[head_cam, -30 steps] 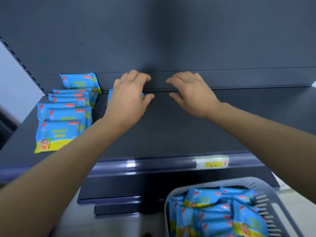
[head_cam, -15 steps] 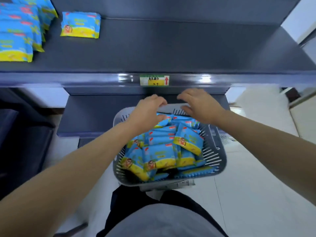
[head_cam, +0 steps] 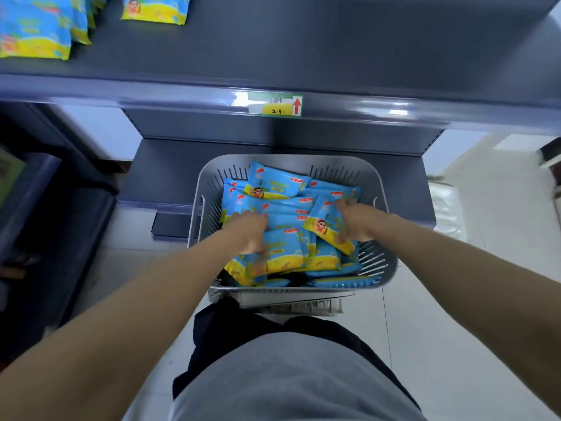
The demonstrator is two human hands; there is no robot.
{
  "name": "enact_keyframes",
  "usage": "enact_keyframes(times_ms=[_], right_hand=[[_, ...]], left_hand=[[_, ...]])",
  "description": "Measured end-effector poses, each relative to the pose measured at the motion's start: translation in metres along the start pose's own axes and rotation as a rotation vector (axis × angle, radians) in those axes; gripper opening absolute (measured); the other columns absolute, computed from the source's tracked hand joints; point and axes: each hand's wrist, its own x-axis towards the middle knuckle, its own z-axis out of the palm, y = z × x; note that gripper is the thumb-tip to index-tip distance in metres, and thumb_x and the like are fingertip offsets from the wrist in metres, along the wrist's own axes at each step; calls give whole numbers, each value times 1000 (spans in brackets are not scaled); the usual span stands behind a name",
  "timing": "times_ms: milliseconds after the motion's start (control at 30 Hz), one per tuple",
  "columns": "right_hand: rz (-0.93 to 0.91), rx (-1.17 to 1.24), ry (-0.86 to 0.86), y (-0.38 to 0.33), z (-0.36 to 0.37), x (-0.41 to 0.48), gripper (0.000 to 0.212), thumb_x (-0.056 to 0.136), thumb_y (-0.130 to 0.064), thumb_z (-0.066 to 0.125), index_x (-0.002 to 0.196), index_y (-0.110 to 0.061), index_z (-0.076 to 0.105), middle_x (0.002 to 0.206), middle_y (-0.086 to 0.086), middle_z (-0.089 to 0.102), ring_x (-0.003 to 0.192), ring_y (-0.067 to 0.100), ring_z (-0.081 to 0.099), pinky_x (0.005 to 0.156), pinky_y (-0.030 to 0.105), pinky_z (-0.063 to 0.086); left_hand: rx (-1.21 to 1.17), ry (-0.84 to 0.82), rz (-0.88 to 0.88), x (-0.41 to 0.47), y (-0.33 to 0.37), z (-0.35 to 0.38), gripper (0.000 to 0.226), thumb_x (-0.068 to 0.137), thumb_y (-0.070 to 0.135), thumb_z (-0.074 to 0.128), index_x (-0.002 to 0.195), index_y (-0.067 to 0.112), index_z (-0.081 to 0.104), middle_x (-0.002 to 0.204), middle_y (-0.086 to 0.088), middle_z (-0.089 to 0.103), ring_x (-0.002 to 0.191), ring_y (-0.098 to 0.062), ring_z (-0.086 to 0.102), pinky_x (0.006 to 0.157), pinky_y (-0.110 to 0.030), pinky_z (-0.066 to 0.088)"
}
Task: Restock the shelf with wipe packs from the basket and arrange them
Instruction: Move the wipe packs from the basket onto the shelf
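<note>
A grey slotted basket (head_cam: 385,262) below the shelf holds several blue-and-yellow wipe packs. My right hand (head_cam: 355,221) grips one tilted wipe pack (head_cam: 326,227) on the right side of the pile, thumb and fingers curled round its edges. My left hand (head_cam: 250,232) reaches into the left side of the pile, fingers curled down onto a wipe pack (head_cam: 283,250); its grip is partly hidden. On the dark shelf (head_cam: 334,47) above, a row of packs (head_cam: 33,28) lies at far left, with a single pack (head_cam: 154,9) beside it.
A price label (head_cam: 274,104) sits on the shelf's front rail. A lower dark shelf (head_cam: 164,174) lies behind the basket. White tiled floor (head_cam: 440,299) spreads to the right, and dark furniture (head_cam: 36,223) stands at left. My grey shirt fills the bottom.
Both hands left the shelf, came down over the basket and have now dropped into the pile. The right hand has taken hold of a pack. The view tilted downward.
</note>
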Motion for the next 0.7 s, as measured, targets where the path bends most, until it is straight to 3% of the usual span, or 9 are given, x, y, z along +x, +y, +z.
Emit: enact_keyframes(times_ms=[133,200,267,400,567,700], right_hand=[[23,-27,27,-5,4,3,106,73,-40,76,148,-13,6,154,21,4,126,41,44,100,42,43],[36,-47,56,-5,0,2,99,72,-37,77,145,-9,17,148,21,23,123,40,46,99,42,44],[20,-115,53,-6,-12,0,71,75,-33,73,133,-10,40,134,15,48,118,34,52,96,41,47],[-27,-76,10,-15,-54,-8,53,80,-26,65,129,-14,49,127,10,57,116,30,53,92,33,45],[-132,55,292,-35,-165,-24,35,77,-23,69,110,-18,58,102,6,63,88,25,56,70,29,39],[-186,83,523,-68,-257,-25,20,84,-26,65,94,-21,49,98,8,59,83,25,49,69,30,36]], left_hand=[[-81,-6,0,-4,2,-5,34,76,35,74,92,13,54,95,-6,56,85,-24,47,73,-34,37],[-191,21,11,-9,-1,-15,32,77,22,74,93,9,50,99,-8,56,86,-24,48,74,-37,42],[-234,64,37,-15,-6,-31,29,78,14,72,94,8,49,97,-3,52,87,-22,49,71,-33,41],[-201,189,68,-28,-23,-76,29,75,18,74,92,12,51,86,0,49,78,-21,45,63,-27,31],[-361,407,138,-45,-53,-135,24,69,21,76,83,17,57,74,4,57,68,-18,52,55,-28,38],[-448,564,171,-58,-81,-179,22,69,21,78,83,20,61,74,5,62,66,-14,55,61,-29,45]])
